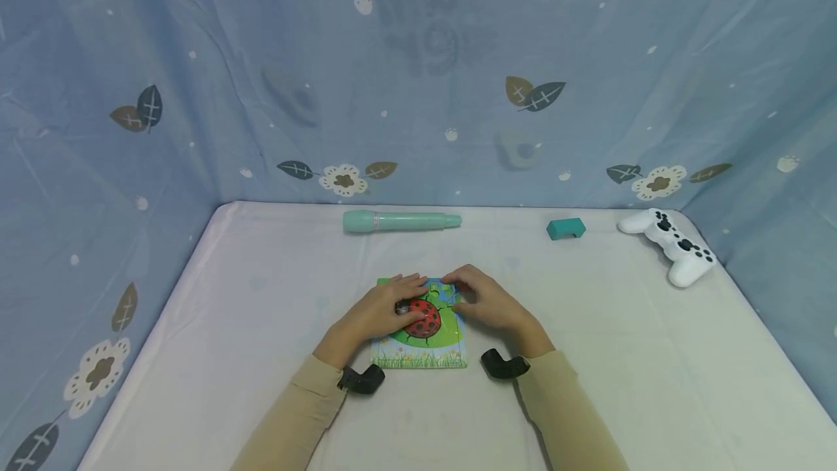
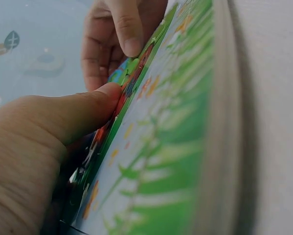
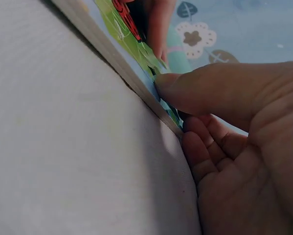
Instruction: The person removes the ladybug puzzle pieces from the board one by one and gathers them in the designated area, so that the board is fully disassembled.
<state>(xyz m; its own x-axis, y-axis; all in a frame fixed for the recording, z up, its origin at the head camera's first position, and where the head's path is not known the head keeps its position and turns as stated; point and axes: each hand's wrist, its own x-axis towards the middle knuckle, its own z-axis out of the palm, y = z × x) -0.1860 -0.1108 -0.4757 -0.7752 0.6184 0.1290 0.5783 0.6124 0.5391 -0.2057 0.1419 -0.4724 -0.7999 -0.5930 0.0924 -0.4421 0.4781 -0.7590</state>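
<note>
Beige sleeves [image 1: 281,420], ladybird board [image 1: 418,359] on white tabletop [image 1: 248,311], blue leaf-print cloth [image 1: 418,107] behind.

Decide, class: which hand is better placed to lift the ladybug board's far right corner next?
Probably the right hand: it grips the ladybug board near that corner, while the left hand lies over the board's left side.

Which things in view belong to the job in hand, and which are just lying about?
In the job:
square board with a red ladybug picture
left hand, resting on it
right hand, touching its far right corner

Just lying about, touched by neither hand:
long mint-green cylinder
small teal notched block
white game controller with black buttons
</note>
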